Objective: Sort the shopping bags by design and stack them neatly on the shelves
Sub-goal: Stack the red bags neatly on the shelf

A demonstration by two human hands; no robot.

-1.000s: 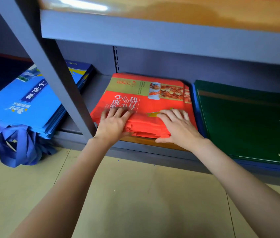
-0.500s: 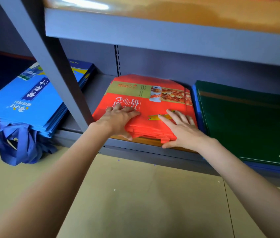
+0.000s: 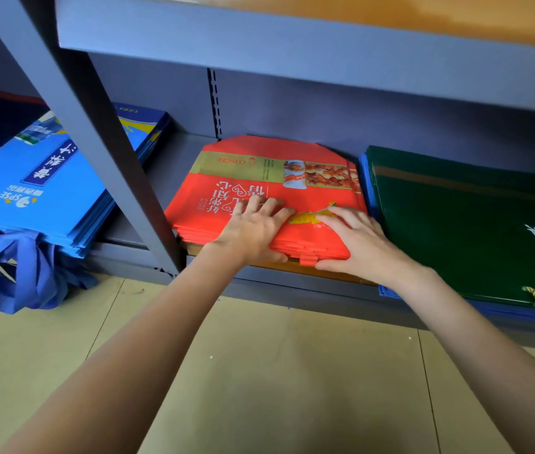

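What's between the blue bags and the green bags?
In the head view: a grey shelf post, then the red bag stack, with the left hand and right hand pressing on it.

The left hand (image 3: 253, 229) has slid from the near left corner of the stack of red bags (image 3: 259, 188) towards its middle, while the right hand (image 3: 358, 244) has shifted out to the near right corner.

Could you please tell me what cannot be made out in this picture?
Head view only:
Red bags: middle print covered by the left hand and right hand.
Blue bags: partly behind the shelf post, cut by the left edge.
Green bags: white lettering cut by the right edge.
Bag count per stack: layers too thin.
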